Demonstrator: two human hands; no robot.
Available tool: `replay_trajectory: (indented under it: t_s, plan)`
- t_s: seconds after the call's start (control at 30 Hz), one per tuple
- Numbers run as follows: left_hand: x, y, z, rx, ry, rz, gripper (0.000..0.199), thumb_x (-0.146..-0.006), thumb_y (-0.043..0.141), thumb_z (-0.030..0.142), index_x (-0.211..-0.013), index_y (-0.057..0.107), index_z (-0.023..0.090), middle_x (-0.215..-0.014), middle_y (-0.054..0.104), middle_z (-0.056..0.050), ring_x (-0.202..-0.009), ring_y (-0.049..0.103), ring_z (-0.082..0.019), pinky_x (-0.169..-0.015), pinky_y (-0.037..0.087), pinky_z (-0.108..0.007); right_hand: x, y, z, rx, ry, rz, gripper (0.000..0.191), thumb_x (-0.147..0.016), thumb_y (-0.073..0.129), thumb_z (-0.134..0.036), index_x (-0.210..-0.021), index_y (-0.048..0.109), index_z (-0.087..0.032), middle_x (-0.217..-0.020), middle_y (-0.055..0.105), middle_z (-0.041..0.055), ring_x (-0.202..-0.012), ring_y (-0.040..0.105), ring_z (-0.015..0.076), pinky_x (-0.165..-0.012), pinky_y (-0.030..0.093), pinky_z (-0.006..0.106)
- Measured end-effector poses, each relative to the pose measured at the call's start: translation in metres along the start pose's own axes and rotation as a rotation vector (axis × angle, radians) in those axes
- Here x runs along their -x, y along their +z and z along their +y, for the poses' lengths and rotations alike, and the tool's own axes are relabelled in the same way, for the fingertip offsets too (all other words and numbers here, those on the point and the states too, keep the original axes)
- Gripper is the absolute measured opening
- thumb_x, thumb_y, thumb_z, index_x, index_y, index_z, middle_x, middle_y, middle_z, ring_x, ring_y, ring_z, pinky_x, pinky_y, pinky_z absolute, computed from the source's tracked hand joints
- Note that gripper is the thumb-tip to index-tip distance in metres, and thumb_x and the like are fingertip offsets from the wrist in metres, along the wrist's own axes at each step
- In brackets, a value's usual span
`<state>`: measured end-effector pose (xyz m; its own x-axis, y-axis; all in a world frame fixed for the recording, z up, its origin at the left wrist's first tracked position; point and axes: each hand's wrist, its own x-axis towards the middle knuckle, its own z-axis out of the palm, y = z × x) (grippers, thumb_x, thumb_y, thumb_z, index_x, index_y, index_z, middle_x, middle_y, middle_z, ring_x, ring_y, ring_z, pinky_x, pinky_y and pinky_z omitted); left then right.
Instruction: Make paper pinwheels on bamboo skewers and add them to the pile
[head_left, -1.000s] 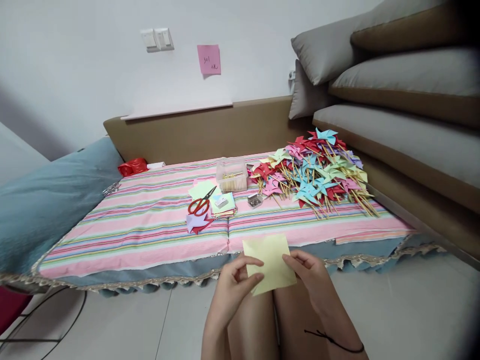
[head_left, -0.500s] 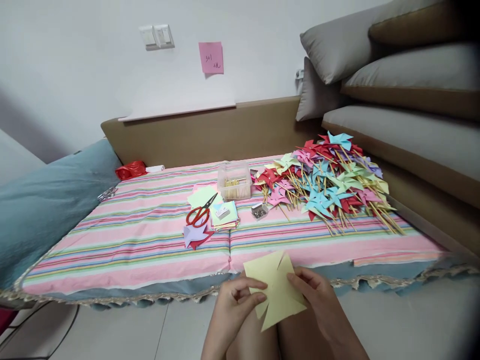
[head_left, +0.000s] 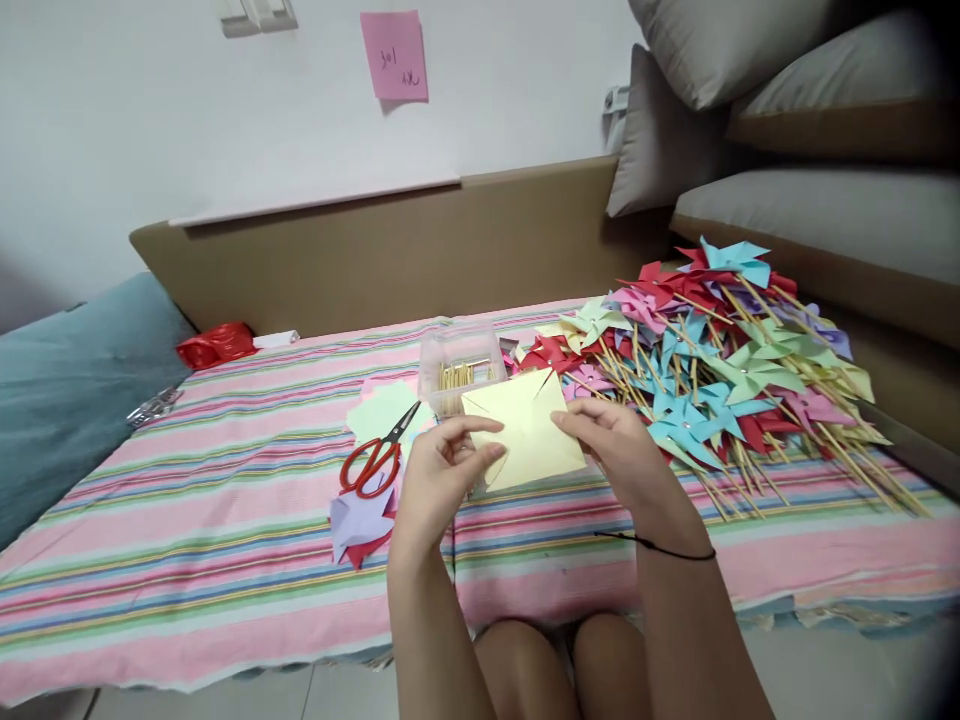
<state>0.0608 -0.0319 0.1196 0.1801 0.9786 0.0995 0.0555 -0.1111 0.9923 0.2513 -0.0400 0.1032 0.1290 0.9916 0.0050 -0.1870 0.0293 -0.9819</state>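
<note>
Between my two hands is a pale yellow paper square (head_left: 529,440) with slits cut in from its corners. My left hand (head_left: 446,475) pinches its left side between thumb and fingers. On its right edge, the thumb and fingers of my right hand (head_left: 611,440) are closed. The paper hangs over the striped cloth and hides part of what lies behind it. Left of my left hand lie scissors (head_left: 379,455) with red handles, blades apart, on pale green paper sheets (head_left: 375,412). Below the scissors are cut lilac paper pieces (head_left: 360,520) over red ones.
Behind the paper stands a clear plastic box (head_left: 461,350) with small gold-coloured sticks. A large heap of paper pinwheels (head_left: 697,390) on sticks fills the right side. A red plastic bag (head_left: 216,345) lies at the far left; stacked cushions (head_left: 825,215) rise at the right.
Both hands have lifted the yellow paper forward, from over my knees to above the striped cloth. The view has moved closer to the bed. Both hands still hold the paper.
</note>
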Motion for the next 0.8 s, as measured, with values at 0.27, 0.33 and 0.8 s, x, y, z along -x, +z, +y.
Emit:
replay_trajectory:
  t_s: [0.27,0.33,0.8]
  plan:
    - [-0.024,0.007,-0.039,0.209,-0.053,0.109,0.031,-0.067,0.077,0.026,-0.094,0.066,0.017,-0.069,0.059,0.001,-0.064,0.054,-0.009,-0.059,0.042,-0.018,-0.020,-0.007,0.048,-0.070,0.103,0.094,0.028,-0.060,0.078,-0.041,-0.064,0.065,-0.016,-0.060,0.059,-0.0003,-0.055,0.053,0.0116,-0.049,0.045,0.022]
    - [-0.028,0.014,-0.046,0.366,-0.074,0.212,0.045,-0.070,0.075,0.032,-0.110,0.059,0.020,-0.077,0.064,-0.001,-0.070,0.059,-0.011,-0.064,0.046,-0.020,-0.022,-0.008,0.058,-0.120,0.090,0.191,0.029,-0.060,0.079,-0.042,-0.065,0.066,-0.016,-0.063,0.062,0.0010,-0.058,0.056,0.0133,-0.051,0.048,0.024]
    - [-0.041,0.084,-0.063,0.820,-0.244,0.435,0.043,-0.072,0.073,0.030,-0.111,0.062,0.014,-0.101,0.072,-0.011,-0.087,0.069,-0.021,-0.071,0.053,-0.028,-0.021,0.010,0.069,-0.131,0.096,0.291,0.027,-0.058,0.081,-0.038,-0.070,0.070,-0.017,-0.062,0.067,0.0009,-0.062,0.063,0.0168,-0.060,0.055,0.030]
